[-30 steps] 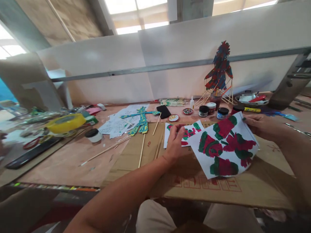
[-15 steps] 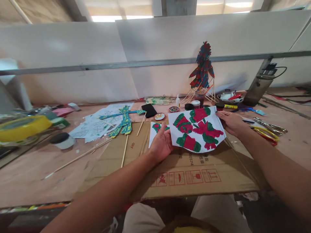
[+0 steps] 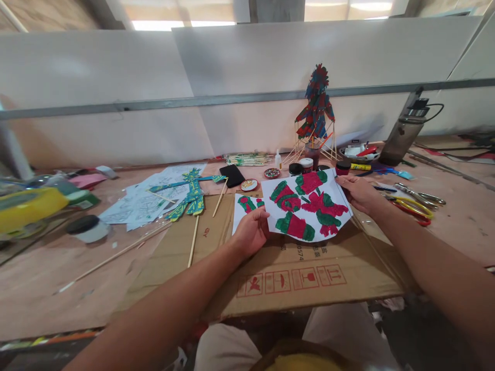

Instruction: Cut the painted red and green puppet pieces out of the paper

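A white sheet of paper point(image 3: 309, 237) painted with crimson and green shapes is held up over a flattened cardboard piece point(image 3: 251, 304). My right hand point(image 3: 358, 191) pinches its upper right corner. My left hand point(image 3: 253, 229) is closed at the sheet's left edge, its thumb in front; the other fingers are partly hidden. Behind the left hand shows a second paper piece point(image 3: 240, 214) with green and red paint. Left of it lies a blue-green and yellow cut-out figure point(image 3: 195, 190) on thin wooden sticks point(image 3: 194, 239).
At the back stands a red and blue model point(image 3: 319, 103) on sticks, beside a tilted bottle point(image 3: 404, 134). Scissors point(image 3: 413, 208) lie at right. Printed papers point(image 3: 135, 203), a black-lidded jar point(image 3: 87, 229) and a yellow tape roll point(image 3: 31, 211) are at left; a black phone-like slab point(image 3: 232, 176) is behind.
My left hand's thumb and fingers have closed in at the sheet's left edge. The right hand keeps its pinch. The whole view has shifted slightly, so things appear a little further left.
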`<action>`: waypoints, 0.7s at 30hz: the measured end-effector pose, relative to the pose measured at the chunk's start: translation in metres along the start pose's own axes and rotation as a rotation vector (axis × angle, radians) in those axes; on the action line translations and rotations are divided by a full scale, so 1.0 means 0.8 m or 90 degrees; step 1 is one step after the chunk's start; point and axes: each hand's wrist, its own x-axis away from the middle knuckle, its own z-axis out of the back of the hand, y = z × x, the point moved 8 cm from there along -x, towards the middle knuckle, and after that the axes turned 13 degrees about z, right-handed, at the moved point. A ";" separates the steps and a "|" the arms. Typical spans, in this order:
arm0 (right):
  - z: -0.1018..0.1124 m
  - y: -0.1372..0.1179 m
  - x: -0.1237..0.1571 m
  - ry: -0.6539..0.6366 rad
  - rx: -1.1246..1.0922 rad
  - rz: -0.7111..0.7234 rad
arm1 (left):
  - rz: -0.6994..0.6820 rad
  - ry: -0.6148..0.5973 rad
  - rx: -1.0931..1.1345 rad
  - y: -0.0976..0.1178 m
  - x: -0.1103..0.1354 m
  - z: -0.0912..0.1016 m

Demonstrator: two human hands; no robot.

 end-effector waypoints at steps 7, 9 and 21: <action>0.004 0.004 -0.002 0.021 -0.037 -0.010 | 0.000 -0.009 -0.016 0.002 -0.001 -0.003; 0.004 0.006 -0.002 0.024 -0.047 -0.019 | 0.003 -0.015 -0.017 0.003 -0.001 -0.003; 0.002 0.007 -0.002 -0.019 -0.013 -0.033 | 0.020 0.012 0.010 0.006 -0.003 0.005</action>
